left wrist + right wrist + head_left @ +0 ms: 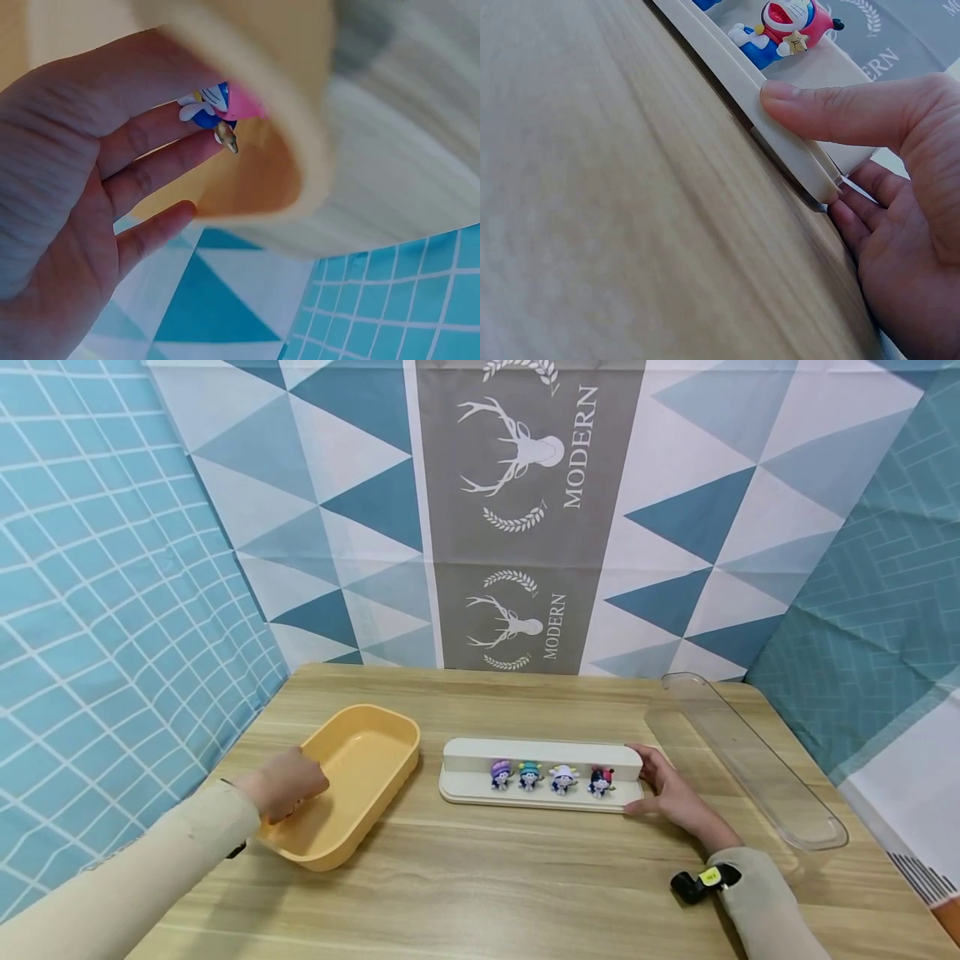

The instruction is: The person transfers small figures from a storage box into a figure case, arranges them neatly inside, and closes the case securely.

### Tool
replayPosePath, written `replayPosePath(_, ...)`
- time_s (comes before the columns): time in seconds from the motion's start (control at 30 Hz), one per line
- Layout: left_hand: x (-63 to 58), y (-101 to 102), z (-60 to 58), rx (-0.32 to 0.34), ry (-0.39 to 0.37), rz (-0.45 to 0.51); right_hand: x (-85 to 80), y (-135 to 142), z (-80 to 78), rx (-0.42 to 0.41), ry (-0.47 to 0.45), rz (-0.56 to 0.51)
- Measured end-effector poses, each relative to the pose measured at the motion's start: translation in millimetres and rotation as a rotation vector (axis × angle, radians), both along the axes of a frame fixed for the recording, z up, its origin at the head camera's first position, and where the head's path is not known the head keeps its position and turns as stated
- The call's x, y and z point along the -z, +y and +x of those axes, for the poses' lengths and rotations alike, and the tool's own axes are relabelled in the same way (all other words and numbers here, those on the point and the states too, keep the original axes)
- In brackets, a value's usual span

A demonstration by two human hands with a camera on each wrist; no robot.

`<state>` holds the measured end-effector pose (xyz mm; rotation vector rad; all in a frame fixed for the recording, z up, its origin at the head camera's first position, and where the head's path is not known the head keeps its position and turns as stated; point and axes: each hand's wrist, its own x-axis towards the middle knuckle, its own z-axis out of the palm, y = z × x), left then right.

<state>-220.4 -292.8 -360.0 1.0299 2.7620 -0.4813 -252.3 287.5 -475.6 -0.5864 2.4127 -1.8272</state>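
Head view: the person's left hand [292, 782] is resting inside the tub [367, 760]; its right hand [667, 793] counterpart is clamping the stand [555, 750] beside four figures [528, 777].

Left wrist view: inside the tub, the figure [214, 112] is lying between thumb and fingers [161, 171], which are apparently pinching it. It is probably behaving as light, stiff, smooth plastic; the body is offering the best hold.

Right wrist view: thumb and fingers are gripping the stand's end.

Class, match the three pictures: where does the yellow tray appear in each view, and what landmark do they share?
Head: the yellow tray is left of centre, beside the left hand.
Left wrist: upper middle, its blurred rim curving past the fingers.
Right wrist: not in it.
Shared landmark: the patterned wall cloth.
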Motion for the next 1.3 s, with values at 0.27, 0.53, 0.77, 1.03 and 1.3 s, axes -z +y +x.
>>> replayPosePath(0.27,-19.0,1.7,-17.4,0.136,0.107,-0.071,1.0,0.7,0.6,-0.006,0.004,-0.006)
replayPosePath(0.53,-36.9,7.5,-27.6,0.085,0.145,0.043,1.1,0.5,0.2,-0.001,0.006,-0.005)
replayPosePath(0.77,-51.9,12.8,-35.7,0.045,0.113,0.239,1.4,0.7,-0.2,-0.001,0.003,-0.009)
replayPosePath(1.03,-64.8,29.5,-39.1,0.019,0.112,0.469,1.0,1.4,-0.8,0.002,0.009,-0.004)
replayPosePath(1.3,-57.9,45.2,-40.0,-0.037,0.090,0.736,0.7,0.4,-0.3,0.011,-0.005,0.016)
